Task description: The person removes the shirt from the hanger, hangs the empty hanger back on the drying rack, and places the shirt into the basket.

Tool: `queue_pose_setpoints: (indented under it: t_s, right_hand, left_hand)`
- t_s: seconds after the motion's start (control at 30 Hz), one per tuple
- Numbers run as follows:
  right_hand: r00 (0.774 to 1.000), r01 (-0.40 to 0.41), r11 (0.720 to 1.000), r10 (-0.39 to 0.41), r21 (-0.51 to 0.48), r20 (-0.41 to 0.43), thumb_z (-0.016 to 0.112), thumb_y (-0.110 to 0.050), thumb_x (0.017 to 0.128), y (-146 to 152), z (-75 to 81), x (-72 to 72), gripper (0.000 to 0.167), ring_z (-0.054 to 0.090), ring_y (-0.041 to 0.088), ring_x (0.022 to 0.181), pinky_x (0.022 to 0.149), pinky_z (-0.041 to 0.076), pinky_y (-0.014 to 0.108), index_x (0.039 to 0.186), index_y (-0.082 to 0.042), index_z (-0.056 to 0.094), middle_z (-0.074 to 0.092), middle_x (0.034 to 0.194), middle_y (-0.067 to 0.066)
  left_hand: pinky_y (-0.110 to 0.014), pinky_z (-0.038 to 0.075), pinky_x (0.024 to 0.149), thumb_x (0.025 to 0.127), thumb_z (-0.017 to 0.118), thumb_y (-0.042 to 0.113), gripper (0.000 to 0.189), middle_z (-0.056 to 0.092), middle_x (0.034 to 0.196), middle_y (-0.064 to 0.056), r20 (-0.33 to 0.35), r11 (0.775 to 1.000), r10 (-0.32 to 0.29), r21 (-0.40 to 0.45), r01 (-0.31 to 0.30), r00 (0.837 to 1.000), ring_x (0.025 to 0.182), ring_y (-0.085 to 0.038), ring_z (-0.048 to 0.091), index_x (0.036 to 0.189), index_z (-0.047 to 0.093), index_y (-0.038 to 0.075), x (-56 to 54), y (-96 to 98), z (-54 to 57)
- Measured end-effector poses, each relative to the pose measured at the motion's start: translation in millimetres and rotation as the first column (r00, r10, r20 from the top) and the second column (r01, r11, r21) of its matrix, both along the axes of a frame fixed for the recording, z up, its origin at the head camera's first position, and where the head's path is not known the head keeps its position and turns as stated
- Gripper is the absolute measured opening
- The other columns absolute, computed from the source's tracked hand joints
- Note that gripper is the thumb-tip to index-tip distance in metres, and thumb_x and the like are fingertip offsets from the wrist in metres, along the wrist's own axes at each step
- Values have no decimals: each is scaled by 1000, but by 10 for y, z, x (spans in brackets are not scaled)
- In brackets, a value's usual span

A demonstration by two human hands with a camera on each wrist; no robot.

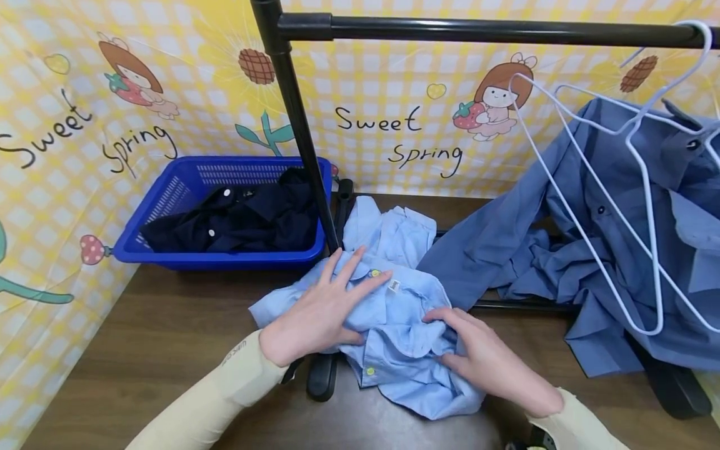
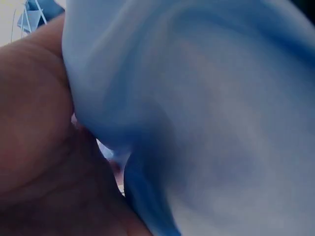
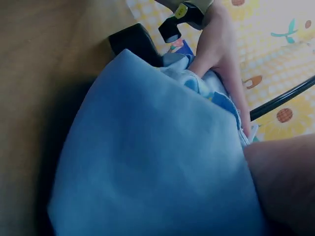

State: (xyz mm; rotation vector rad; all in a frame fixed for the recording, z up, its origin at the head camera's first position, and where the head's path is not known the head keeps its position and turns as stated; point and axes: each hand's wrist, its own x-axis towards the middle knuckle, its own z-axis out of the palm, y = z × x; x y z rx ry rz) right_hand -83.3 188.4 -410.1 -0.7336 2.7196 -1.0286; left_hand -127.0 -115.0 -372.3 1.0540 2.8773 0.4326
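Note:
A crumpled light blue shirt point(image 1: 388, 312) with yellow-green buttons and a small white label lies in the middle of the table. Across its upper left part rests my left hand point(image 1: 323, 306), fingers spread and fairly straight. On the shirt's right side my right hand point(image 1: 478, 350) grips a fold between bent fingers and thumb. Blue cloth point(image 2: 206, 113) fills most of the left wrist view, beside the left palm. In the right wrist view a broad blue flap point(image 3: 147, 147) hides the right fingertips, and the left hand point(image 3: 221, 59) shows beyond it.
At the back left stands a blue basket point(image 1: 225, 256) with a dark buttoned garment point(image 1: 242, 215) inside. A black rack point(image 1: 484, 31) rises over the table. White hangers point(image 1: 647, 187) hang from it at the right, by a darker blue shirt point(image 1: 590, 162). One rack foot point(image 1: 322, 378) pokes out below the light shirt.

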Motion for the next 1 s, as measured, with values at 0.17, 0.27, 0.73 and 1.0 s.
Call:
queue_pose_setpoints:
  t_s: [0.17, 0.27, 0.73, 1.0]
  right_hand:
    - [960, 2, 989, -43, -148, -277, 70, 21, 75, -42, 228, -192, 53, 60, 11, 95, 79, 53, 33, 110, -18, 71, 64, 105, -8]
    - [904, -22, 974, -76, -224, -421, 66, 21, 78, -90, 414, -388, 49, 58, 12, 92, 75, 50, 30, 109, -16, 73, 64, 105, -5]
    - [984, 59, 990, -36, 127, -177, 84, -41, 83, -385, 500, -789, 114, 6, 51, 149, 94, 43, 71, 165, -36, 4, -17, 168, 9]
    - [978, -168, 983, 158, 68, 134, 83, -56, 78, -490, 170, -1271, 125, -6, 38, 152, 115, 19, 65, 165, -28, -3, -17, 168, 13]
  left_hand:
    - [-52, 57, 84, 80, 91, 23, 99, 10, 165, -23, 14, 997, 36, 73, -37, 999, 145, -53, 16, 160, 33, 33, -21, -44, 10]
    - [-61, 50, 93, 81, 90, 17, 100, 9, 166, -23, -7, 984, 83, 160, -81, 997, 146, -49, 15, 160, 32, 34, -26, -54, 57]
    - [-59, 56, 82, 76, 83, 62, 115, -3, 169, -13, -44, 994, 113, 4, -113, 993, 149, -49, 7, 164, 20, 24, 141, -70, -122]
    - [-54, 49, 98, 75, 87, 56, 117, 2, 168, -20, 47, 998, 57, 13, -58, 997, 150, -47, 11, 164, 21, 18, -100, -99, -188]
